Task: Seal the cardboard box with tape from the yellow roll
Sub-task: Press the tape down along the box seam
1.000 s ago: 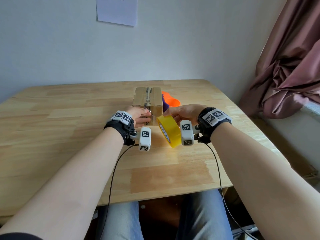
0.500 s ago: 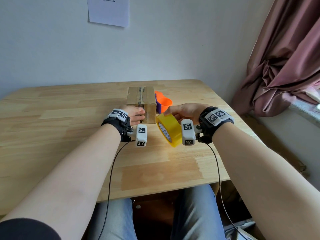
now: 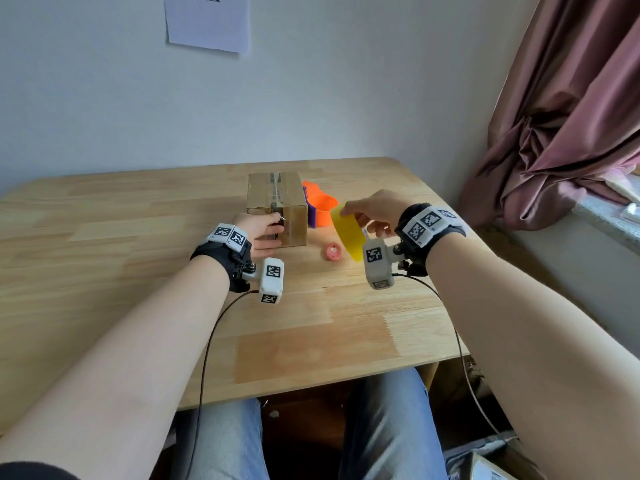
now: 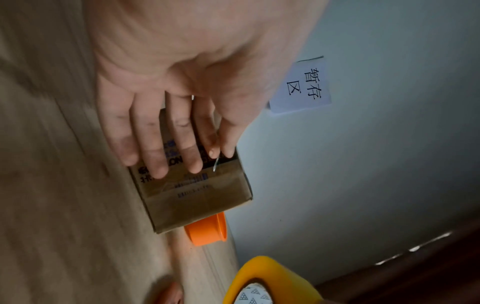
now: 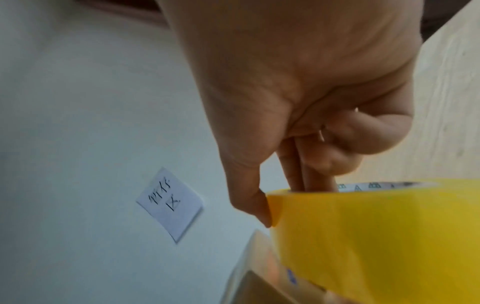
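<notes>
The cardboard box [image 3: 277,202] stands on the wooden table [image 3: 138,237], with a tape strip along its top seam. My left hand [image 3: 273,233] lies with straight fingers [image 4: 155,148] against the near face of the box [image 4: 197,191]. Its thumb and forefinger pinch a thin metal blade [image 4: 216,163]. My right hand [image 3: 349,216] holds the yellow tape roll [image 3: 348,233] off the table, to the right of the box and apart from it. In the right wrist view, fingers [image 5: 309,176] reach into the core of the roll [image 5: 376,236] and the thumb presses its outer rim.
An orange cup [image 3: 320,206] and a purple piece [image 3: 311,216] stand right behind the box. A small pink round object [image 3: 333,252] lies on the table between box and roll. A curtain [image 3: 571,116] hangs at the right; the table's right edge is near.
My right hand has carried the yellow roll to the right, away from the box, uncovering the small pink object. The left hand stays on the box's near face.
</notes>
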